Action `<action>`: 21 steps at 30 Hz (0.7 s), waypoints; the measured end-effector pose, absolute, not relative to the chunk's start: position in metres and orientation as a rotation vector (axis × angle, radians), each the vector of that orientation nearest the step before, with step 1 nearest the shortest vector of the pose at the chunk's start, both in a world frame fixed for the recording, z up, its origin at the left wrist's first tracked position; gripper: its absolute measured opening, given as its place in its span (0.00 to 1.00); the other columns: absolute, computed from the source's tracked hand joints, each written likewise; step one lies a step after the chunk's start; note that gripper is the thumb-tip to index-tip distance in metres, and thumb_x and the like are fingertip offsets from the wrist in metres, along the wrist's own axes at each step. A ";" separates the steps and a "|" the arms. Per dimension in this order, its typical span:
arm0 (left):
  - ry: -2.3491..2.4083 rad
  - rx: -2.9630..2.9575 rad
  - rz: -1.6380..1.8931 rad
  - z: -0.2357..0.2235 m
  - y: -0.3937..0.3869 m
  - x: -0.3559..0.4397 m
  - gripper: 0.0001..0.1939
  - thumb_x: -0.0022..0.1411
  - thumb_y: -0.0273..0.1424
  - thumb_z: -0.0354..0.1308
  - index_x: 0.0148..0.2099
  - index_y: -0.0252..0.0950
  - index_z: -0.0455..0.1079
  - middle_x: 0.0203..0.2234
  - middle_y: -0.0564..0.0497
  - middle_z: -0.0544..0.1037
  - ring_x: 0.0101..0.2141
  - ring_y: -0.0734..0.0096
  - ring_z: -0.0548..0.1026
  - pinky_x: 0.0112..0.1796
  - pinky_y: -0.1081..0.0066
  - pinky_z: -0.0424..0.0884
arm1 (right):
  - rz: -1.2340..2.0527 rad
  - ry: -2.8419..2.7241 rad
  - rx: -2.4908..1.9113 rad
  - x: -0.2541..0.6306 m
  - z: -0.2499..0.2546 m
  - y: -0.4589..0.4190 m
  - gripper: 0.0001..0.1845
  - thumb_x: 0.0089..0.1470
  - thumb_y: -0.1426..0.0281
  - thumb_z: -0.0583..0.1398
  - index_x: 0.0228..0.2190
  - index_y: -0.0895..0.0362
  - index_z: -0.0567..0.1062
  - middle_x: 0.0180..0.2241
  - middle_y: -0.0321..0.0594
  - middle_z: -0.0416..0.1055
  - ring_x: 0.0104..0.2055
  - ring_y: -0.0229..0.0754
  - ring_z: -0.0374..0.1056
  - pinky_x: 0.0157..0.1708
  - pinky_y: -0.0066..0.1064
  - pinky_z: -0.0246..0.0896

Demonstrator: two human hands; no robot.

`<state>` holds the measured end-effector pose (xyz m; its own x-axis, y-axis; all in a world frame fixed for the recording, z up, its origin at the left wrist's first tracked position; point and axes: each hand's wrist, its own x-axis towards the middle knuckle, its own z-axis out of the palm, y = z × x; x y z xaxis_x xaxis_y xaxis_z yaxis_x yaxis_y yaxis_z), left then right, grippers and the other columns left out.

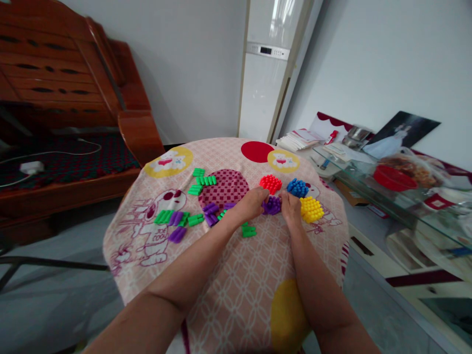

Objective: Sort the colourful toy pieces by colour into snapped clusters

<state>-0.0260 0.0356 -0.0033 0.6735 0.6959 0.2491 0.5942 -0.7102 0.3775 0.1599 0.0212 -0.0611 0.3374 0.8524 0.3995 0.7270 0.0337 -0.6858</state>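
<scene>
My left hand (254, 203) is at the left side of a knobbly cluster of purple plastic pegs (272, 206), its fingers closed against the edge. On the opposite side, my right hand (291, 205) has thumb and fingers drawn together at the same cluster. The fingertips are small and partly hidden. Just behind stands a red peg cluster (271, 183), with a blue one (298, 187) to its right. A yellow cluster (311, 209) lies beside my right wrist. Left of my forearm are purple rod pieces (211, 214), and green rod pieces (249, 230) lie near it.
More green pieces (205, 181) and purple pieces (177, 234) are scattered over the left of the round, cloth-covered table (236, 285). A glass-topped cabinet (368, 182) with papers and a red bowl (395, 178) stands at right. A wooden bench (136, 125) is at left.
</scene>
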 end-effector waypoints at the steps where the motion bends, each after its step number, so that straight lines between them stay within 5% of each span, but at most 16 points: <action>1: 1.021 2.621 0.567 -0.004 0.035 -0.025 0.10 0.49 0.16 0.57 0.33 0.34 0.67 0.31 0.49 0.74 0.33 0.67 0.72 0.37 0.69 0.69 | 0.175 -1.423 -1.720 0.160 -0.061 0.021 0.26 0.63 0.56 0.47 0.25 0.56 0.77 0.27 0.47 0.76 0.34 0.48 0.70 0.36 0.34 0.60; 21: 0.950 2.688 0.480 -0.001 0.025 -0.018 0.08 0.54 0.17 0.54 0.33 0.33 0.72 0.35 0.44 0.76 0.37 0.64 0.74 0.40 0.67 0.71 | 0.130 -1.445 -1.721 0.159 -0.059 0.020 0.29 0.63 0.53 0.46 0.25 0.56 0.76 0.24 0.45 0.74 0.29 0.45 0.66 0.32 0.34 0.56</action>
<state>-0.0177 0.0252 -0.0015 0.7330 0.6428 0.2226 0.5605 -0.7561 0.3378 0.1591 0.0198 -0.0592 0.3235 0.8442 0.4273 0.7547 0.0422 -0.6548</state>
